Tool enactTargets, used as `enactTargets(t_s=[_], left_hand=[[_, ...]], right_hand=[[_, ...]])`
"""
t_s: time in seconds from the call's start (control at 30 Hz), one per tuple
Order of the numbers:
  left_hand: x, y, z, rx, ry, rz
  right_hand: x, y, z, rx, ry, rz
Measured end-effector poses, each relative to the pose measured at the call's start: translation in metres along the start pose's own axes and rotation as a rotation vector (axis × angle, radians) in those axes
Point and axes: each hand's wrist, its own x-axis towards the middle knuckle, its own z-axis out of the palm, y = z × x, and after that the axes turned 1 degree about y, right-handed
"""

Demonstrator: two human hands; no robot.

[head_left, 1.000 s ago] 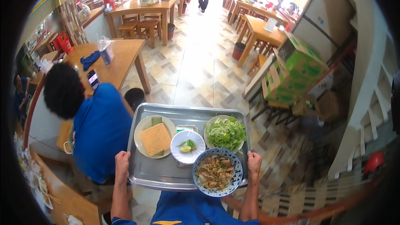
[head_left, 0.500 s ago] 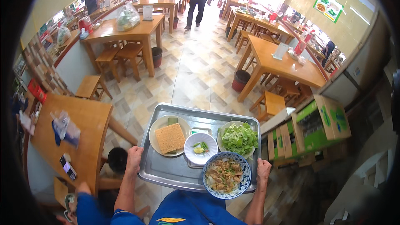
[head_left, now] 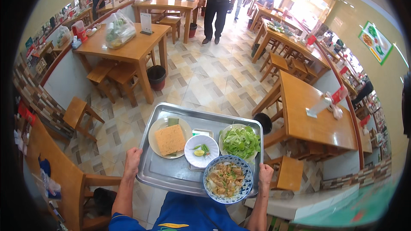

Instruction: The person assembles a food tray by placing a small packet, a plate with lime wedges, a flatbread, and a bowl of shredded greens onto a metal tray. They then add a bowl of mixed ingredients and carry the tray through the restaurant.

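Note:
Between my two hands a grey metal tray [head_left: 158, 175] is held level in front of my body. My left hand [head_left: 133, 161] is closed round its left edge, and my right hand [head_left: 265, 174] grips the right edge. On the tray, a cream plate [head_left: 153, 133] carries a square orange-brown cracker [head_left: 170, 140] with a green piece behind it. A small white dish [head_left: 198, 161] holds a lime wedge and green chillies. Leafy greens [head_left: 241, 142] fill a plate at the right. A blue-and-white bowl [head_left: 228, 179] of noodles with toppings stands at the near right edge.
Wooden tables stand both sides of the tiled aisle [head_left: 192, 77]: one at left with a plastic bag [head_left: 120, 30], one at right [head_left: 317, 115], one near left [head_left: 55, 162]. A stool [head_left: 79, 115] and bins [head_left: 157, 77] edge the aisle. A person in dark clothes [head_left: 219, 4] is ahead.
I have moved forward along the aisle with the tray; the tables and stools are nearer. The dark-clothed person appears closer, and another person shows behind. Both hands keep their hold.

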Motion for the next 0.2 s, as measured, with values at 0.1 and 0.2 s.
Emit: enactTargets(t_s=[0.1,0.2], left_hand=[[0.09,0.015,0.077,0.015,-0.005,0.021],[0.186,0.044,0.156,0.053,-0.034,0.089]], right_hand=[[0.106,-0.017,0.049,0.022,-0.011,0.016],[0.211,-0.03,0.085,-0.082,0.042,0.0]])
